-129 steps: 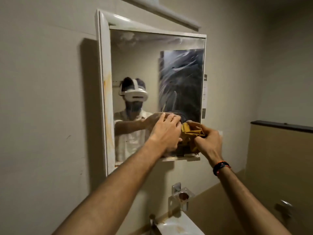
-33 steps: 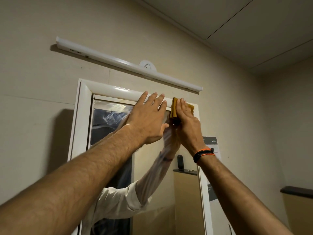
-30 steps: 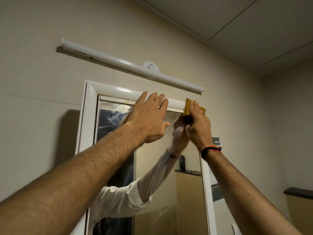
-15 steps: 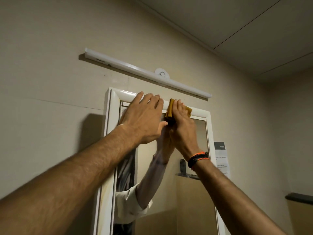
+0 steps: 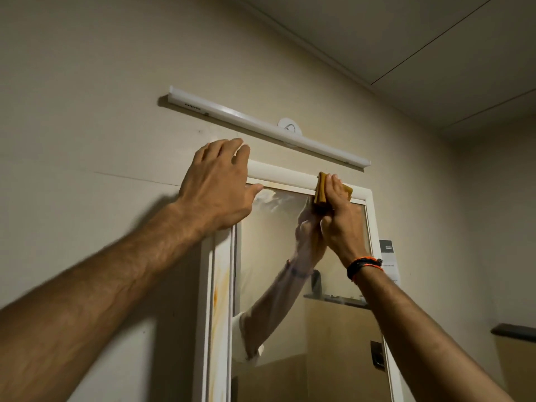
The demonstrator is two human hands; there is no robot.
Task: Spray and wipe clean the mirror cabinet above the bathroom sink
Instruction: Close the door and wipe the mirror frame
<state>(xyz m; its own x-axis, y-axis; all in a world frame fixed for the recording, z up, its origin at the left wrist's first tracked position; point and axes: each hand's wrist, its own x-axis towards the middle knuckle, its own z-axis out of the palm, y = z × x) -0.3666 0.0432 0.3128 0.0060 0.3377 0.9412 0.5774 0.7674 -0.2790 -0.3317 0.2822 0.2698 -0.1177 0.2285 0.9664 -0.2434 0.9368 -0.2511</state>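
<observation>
The mirror cabinet [image 5: 282, 175] has a white frame and hangs on the beige wall. Its left side panel bears orange stains. My left hand [image 5: 220, 184] lies over the cabinet's top left corner, fingers curled over the top edge. My right hand [image 5: 339, 210] presses a folded yellow cloth [image 5: 320, 191] against the top frame, right of the middle, with fingers straight over it. The mirror glass [image 5: 278, 242] shows white smears near its top left and reflects my arms. No spray bottle is in view.
A white tube light [image 5: 261, 126] is fixed to the wall just above the cabinet. A paper notice [image 5: 388, 262] hangs right of the frame. A dark ledge [image 5: 513, 332] tops a low wall at the far right. The ceiling is close overhead.
My right hand has slid the cloth rightward along the top frame. My left hand has shifted left to the cabinet's top corner. Earlier, both hands worked at the mirror's lower right.
</observation>
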